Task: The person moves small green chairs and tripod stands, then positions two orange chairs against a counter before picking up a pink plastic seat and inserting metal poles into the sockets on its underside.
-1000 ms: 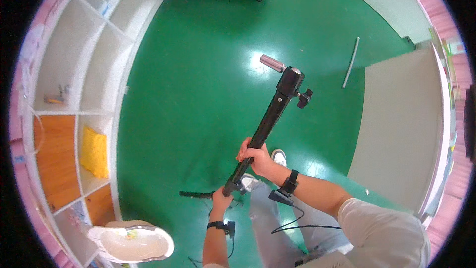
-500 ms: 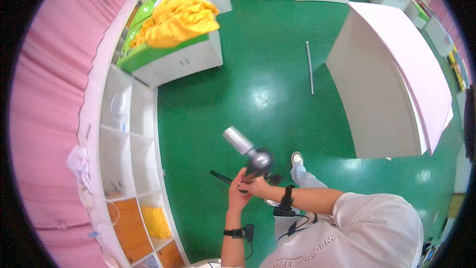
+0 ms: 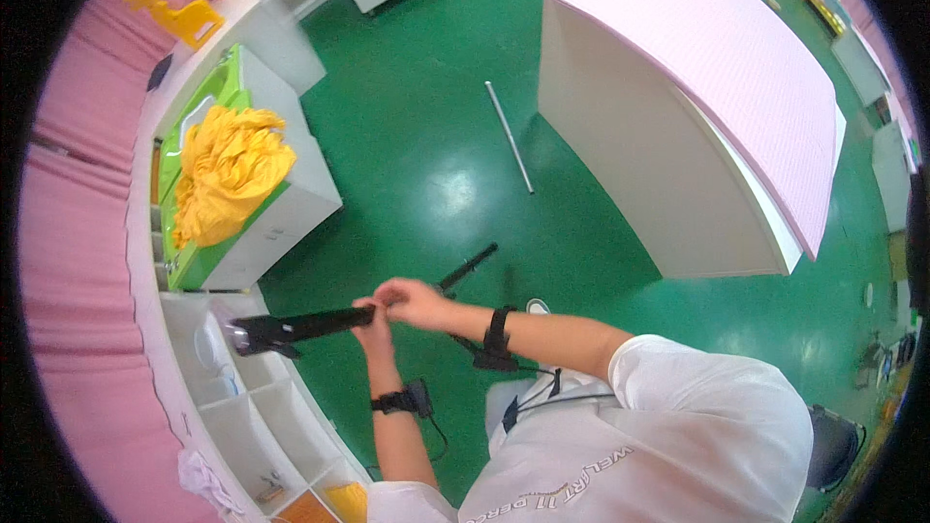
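In my left hand [image 3: 375,331] is the end of a long black pole-like device [image 3: 320,323], pointing left and tilted. A bulkier black head with a shiny tip sits at its far end. My right hand [image 3: 415,304] is just right of the left one, its fingers bent in against the device where the two hands meet. Another slim black bar [image 3: 469,266] sticks out up and to the right from behind my right hand. The joint between bar and pole is hidden by my hands. Both wrists carry black straps with small boxes and cables.
On the green floor lies a thin silver rod [image 3: 509,138]. To the right stands a large white cabinet with a pink padded top [image 3: 697,68]. At left are a green-topped white cabinet with yellow cloth [image 3: 232,174] on it, white open shelves [image 3: 242,426] and yellow chairs [image 3: 189,19].
My view has turned to the right. The device has swung round: its silver part and round dark head no longer show as before, and the black pole now points left.
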A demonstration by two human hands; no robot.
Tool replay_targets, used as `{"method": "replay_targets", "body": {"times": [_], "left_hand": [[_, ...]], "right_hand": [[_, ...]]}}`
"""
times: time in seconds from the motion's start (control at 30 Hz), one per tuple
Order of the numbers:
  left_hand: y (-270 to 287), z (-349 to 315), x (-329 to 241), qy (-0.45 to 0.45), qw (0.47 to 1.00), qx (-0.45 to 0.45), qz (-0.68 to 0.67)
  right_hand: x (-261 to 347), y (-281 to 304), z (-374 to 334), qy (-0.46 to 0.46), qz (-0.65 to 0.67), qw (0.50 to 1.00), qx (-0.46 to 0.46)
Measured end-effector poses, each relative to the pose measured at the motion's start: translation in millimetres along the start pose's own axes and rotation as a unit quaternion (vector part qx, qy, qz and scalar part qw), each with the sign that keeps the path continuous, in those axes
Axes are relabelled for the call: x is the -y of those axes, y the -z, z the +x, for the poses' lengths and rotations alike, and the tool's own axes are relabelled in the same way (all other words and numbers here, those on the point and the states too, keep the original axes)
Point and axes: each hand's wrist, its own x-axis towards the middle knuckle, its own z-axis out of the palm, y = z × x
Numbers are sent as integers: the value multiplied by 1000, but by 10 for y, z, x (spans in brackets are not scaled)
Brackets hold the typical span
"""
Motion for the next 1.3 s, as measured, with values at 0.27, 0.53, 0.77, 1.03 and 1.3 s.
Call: {"method": "replay_targets", "body": {"times": [0.27, 0.53, 0.77, 1.03, 1.3], "left_hand": [[-853, 2020, -492, 31, 990, -105, -83], [-1493, 3746, -91, 75, 973, -141, -168], [-1852, 4729, 730, 31, 995, -65, -71], [-2005, 5311, 1596, 10, 997, -41, 65], [-1041, 5743, 1440, 44, 991, -117, 51]], "right_hand": [[179, 2688, 676, -209, 80, 937, -268], [-128, 4728, 828, -323, 49, 798, -507], [-840, 5980, 1821, -340, -14, 739, -582], [-2231, 7269, 3068, -364, -87, 775, -509], [-4001, 8488, 3639, -432, -341, 722, -419]]}}
